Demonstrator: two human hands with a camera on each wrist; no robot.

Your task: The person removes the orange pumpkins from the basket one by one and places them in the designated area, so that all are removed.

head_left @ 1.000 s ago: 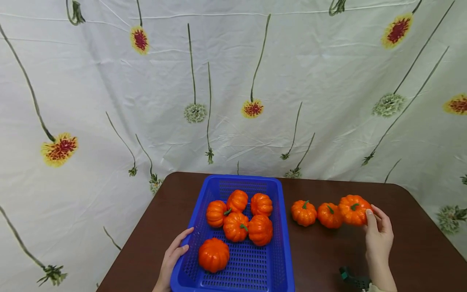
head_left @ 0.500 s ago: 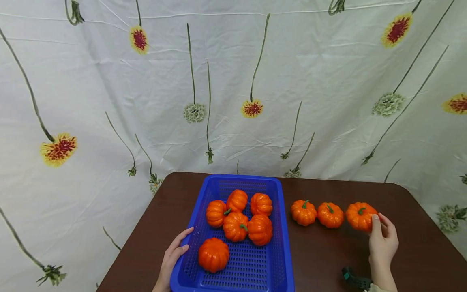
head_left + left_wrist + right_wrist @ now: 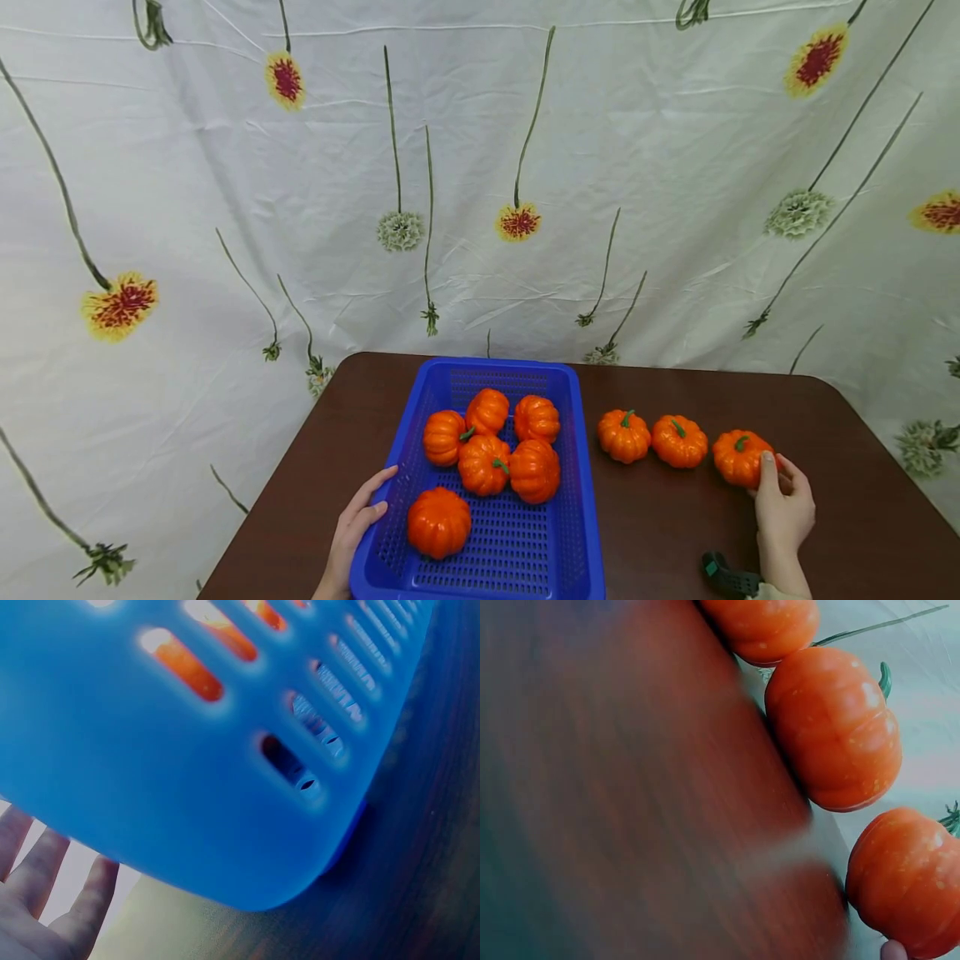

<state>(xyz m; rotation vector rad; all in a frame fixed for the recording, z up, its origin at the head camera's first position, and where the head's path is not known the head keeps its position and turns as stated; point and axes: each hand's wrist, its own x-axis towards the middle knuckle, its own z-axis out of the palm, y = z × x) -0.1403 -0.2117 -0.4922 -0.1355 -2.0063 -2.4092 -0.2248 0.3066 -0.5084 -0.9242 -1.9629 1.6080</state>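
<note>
In the head view my right hand has its thumb on the near right side of a small orange pumpkin and its fingers behind it. That pumpkin stands stem-up on the table, right end of a row. In the right wrist view one fingertip shows at the bottom of the pumpkin. My left hand rests at the left rim of a blue plastic basket. The left wrist view has its fairly straight fingers reaching past the basket's rim. Several orange pumpkins lie inside the basket.
Two more pumpkins, the left one and the middle one, stand between basket and right hand on the dark brown table. A black strapped device sits by the right wrist. Behind hangs a white flower-printed cloth.
My right hand has brought its pumpkin down and slightly right, from overlapping the middle pumpkin to standing apart from it in the row. The left hand and basket have stayed put.
</note>
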